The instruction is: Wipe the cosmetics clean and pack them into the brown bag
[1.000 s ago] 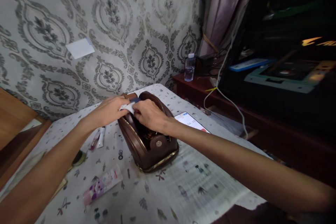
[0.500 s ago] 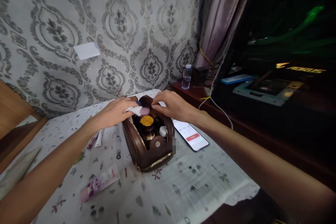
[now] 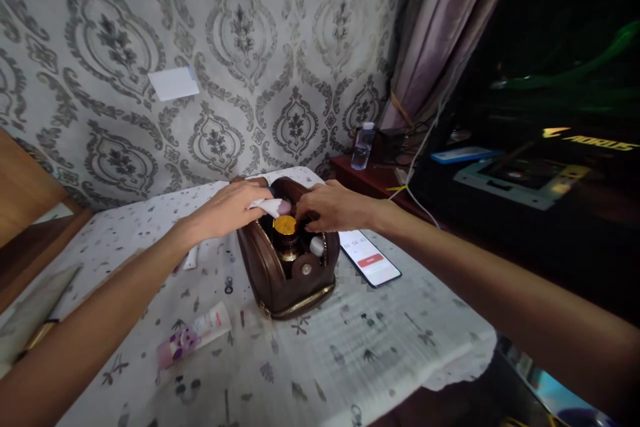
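A brown leather toiletry bag (image 3: 265,260) stands unzipped on the patterned cloth. Inside it are a jar with a shiny gold lid (image 3: 285,225), a white cap (image 3: 317,246) and a pinkish rounded item (image 3: 285,207). My left hand (image 3: 240,203) is at the bag's left rim, its fingers closed on a crumpled white tissue (image 3: 267,206) beside the pinkish item. My right hand (image 3: 325,207) reaches over the right rim with curled fingers. Its fingertips dip into the dark inside behind the gold lid, so what they grip is hidden.
A lit phone (image 3: 373,259) lies right of the bag. A pink and white tube (image 3: 194,335) lies at the front left, and a white tube (image 3: 191,259) sits partly behind my left arm. A water bottle (image 3: 363,147) stands on the dark red surface, near a white cable (image 3: 417,203).
My right hand has moved from above the bag's far right edge down into its opening. My left hand keeps the tissue at the left rim. The view has shifted slightly.
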### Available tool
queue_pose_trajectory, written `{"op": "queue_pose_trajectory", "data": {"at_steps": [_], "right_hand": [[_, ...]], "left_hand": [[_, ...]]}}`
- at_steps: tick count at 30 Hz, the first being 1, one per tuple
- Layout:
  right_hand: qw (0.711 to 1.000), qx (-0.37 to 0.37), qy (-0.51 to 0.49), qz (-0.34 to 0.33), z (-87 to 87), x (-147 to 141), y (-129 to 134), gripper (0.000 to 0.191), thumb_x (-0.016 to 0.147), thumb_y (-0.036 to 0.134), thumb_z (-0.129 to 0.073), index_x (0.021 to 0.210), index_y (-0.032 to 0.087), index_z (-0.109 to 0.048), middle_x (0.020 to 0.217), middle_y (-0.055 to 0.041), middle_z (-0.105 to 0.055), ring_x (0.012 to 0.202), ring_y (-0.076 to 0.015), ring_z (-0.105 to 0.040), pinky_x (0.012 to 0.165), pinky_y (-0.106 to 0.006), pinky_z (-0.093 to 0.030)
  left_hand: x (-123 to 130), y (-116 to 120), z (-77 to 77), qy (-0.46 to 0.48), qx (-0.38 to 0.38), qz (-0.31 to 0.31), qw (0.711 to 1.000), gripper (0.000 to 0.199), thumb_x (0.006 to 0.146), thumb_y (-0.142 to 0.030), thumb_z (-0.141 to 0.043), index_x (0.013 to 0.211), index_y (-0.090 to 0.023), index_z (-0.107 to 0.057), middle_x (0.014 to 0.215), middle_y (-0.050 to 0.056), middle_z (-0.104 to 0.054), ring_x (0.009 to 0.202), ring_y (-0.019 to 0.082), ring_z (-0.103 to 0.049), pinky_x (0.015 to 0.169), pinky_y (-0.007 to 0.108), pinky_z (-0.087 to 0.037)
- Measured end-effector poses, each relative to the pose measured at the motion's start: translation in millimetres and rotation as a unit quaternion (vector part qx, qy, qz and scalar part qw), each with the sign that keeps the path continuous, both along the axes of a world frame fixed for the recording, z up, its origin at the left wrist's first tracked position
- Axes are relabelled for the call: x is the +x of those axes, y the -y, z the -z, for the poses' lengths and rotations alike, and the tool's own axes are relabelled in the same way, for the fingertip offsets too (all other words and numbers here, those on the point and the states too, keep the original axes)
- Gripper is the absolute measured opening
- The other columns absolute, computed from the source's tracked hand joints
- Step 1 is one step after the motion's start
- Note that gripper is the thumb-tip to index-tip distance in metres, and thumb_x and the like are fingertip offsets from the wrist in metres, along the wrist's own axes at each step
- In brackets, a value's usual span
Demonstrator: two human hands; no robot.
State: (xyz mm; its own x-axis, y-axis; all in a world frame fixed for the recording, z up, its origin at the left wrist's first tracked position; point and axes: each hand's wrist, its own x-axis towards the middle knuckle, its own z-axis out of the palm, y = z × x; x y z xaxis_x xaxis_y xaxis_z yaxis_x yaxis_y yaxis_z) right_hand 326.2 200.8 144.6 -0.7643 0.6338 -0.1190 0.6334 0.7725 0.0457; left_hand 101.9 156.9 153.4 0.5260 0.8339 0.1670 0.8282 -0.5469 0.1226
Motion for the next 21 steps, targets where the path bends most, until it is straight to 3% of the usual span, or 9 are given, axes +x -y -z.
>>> {"op": "queue_pose_trajectory", "data": {"at_steps": [7,15,21], "right_hand": [[0.999,-0.016,0.018,0.037,-2.0,-5,3,0.036,0.082,0.032,-0.071,0.117,0.029,-0.072,0.115,-0.005,-0.073,0.116,-0.0295,-0.061,0.094,-0.041,-0.037],[0.998,-0.009,0.044,0.045,-2.7,-9,4,0.029,0.078,0.022,-0.068,0.107,0.025,-0.074,0.106,-0.0059,-0.074,0.107,-0.0281,-0.065,0.085,-0.037,-0.038],[0.998,-0.008,0.051,0.034,-2.4,-10,1,0.038,0.077,0.023,-0.068,0.115,0.027,-0.072,0.109,-0.0055,-0.074,0.107,-0.0288,-0.065,0.079,-0.035,-0.038]], "left_hand": [[1,-1,8.8,-0.026,0.027,-0.004,0.999,0.027,0.089,-0.017,-0.047,0.105,-0.021,-0.069,0.107,0.008,-0.067,0.102,0.026,-0.062,0.086,0.035,-0.045],[-1,-2,11.5,-0.025,0.035,0.005,0.999,0.024,0.09,-0.017,-0.047,0.102,-0.021,-0.068,0.103,0.007,-0.066,0.099,0.026,-0.062,0.082,0.034,-0.045],[-2,-2,10.1,-0.033,0.033,0.001,0.999,0.022,0.089,-0.015,-0.048,0.099,-0.02,-0.067,0.098,0.006,-0.065,0.093,0.024,-0.062,0.081,0.032,-0.044]]}}
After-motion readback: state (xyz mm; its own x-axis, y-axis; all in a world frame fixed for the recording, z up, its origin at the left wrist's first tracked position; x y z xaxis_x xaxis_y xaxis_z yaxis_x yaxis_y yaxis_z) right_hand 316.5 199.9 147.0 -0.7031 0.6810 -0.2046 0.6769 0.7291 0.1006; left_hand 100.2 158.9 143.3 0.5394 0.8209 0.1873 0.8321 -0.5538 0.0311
